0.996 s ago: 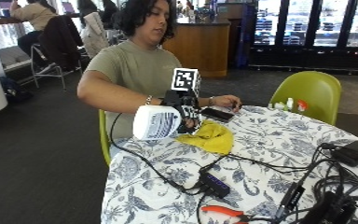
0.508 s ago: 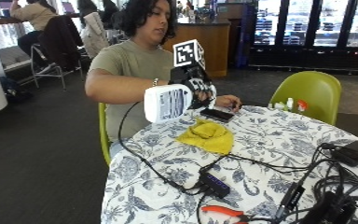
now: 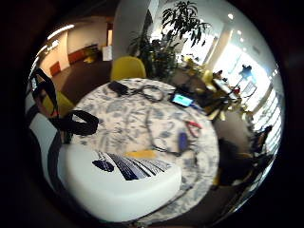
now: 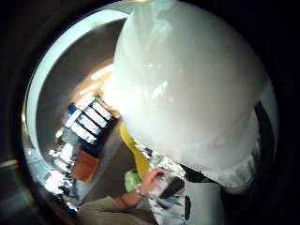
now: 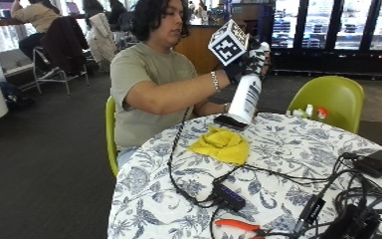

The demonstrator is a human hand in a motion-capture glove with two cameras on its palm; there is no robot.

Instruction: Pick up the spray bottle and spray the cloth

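Several cables sprawl across the lower right of the outside view, nearest the camera, on the floral tabletop, with orange-handled pliers at the bottom edge and a small black box just above them. Further back, near the middle of the frame, the yellow cloth lies crumpled on the tabletop, well below the raised bottle. Beyond the cloth a dark phone lies flat under the person's bare hand. Above that, in the upper middle of the frame, the gloved right hand holds the white spray bottle up off the tabletop, nearly upright; the grip is wrapped round the bottle's top, and the body hangs below the hand. Whether a finger lies on the trigger cannot be told. In the thumb-side palm view the bottle's white body fills most of the frame, close against the palm. At the far right of the outside view stands a green chair.
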